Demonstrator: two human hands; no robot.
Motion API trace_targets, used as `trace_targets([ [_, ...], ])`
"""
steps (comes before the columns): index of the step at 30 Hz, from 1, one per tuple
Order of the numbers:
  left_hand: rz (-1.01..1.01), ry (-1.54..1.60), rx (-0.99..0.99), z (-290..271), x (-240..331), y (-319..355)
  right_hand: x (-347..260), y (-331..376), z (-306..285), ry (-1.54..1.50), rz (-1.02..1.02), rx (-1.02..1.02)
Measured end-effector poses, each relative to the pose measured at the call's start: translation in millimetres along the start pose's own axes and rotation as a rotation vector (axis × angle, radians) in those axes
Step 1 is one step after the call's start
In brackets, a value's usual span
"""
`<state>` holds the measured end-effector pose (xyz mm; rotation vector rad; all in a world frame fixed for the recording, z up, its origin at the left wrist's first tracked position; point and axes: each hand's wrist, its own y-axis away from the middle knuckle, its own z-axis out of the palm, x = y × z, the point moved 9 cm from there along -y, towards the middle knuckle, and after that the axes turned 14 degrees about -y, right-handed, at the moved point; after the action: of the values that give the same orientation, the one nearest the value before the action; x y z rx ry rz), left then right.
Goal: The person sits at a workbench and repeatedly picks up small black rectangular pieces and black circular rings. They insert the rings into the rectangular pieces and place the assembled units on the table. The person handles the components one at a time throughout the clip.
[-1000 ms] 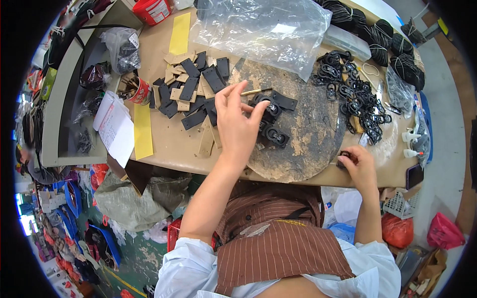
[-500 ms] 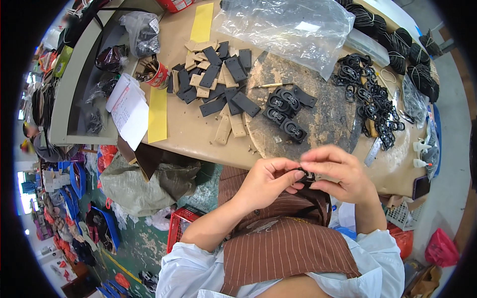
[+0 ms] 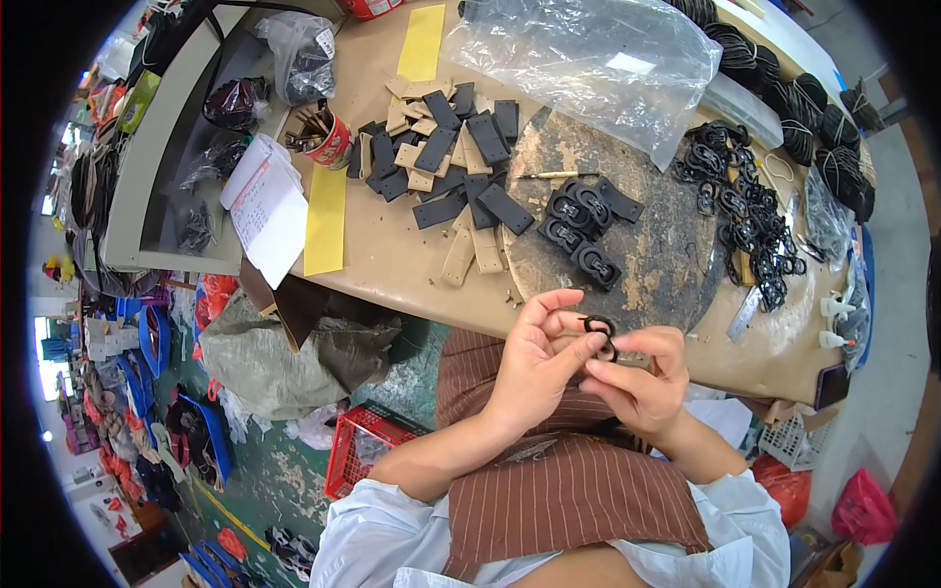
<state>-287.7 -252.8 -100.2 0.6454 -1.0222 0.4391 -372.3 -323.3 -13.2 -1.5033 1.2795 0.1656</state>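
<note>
Over the table's front edge, my left hand (image 3: 541, 361) pinches a small black buckle (image 3: 610, 328) between thumb and fingers. My right hand (image 3: 642, 377) grips the lower side of this buckle, its fingertips partly hiding it. On the round worn board (image 3: 659, 284) just beyond my hands sits a cluster of black pieces with oval buckles (image 3: 594, 263). A pen-like tool (image 3: 559, 174) lies behind them. To the right is a tangled heap of loose black buckles (image 3: 730, 201).
Black and tan drilled strips (image 3: 441, 147) lie piled at the left of the board. Beyond it spreads a clear plastic bag (image 3: 588, 59). Yellow strips (image 3: 325, 220), papers (image 3: 267, 201) and a red tub of tools (image 3: 331, 145) stand left. A metal ruler (image 3: 745, 314) and phone (image 3: 831, 386) lie right.
My right hand has come down from above the left hand to the buckle's lower side. The buckle shows more plainly now. The whole view has shifted slightly.
</note>
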Motion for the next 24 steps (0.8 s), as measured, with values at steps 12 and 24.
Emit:
trace_targets([
  [12,-0.025,-0.364,-0.289,0.2,16.6,9.0,40.3,-14.8,15.9,-0.669,0.6,-0.409],
  [24,0.417,-1.055,-0.288,-4.5,60.1,-30.4,28.1,-20.3,-9.4,-0.472,0.261,-0.292],
])
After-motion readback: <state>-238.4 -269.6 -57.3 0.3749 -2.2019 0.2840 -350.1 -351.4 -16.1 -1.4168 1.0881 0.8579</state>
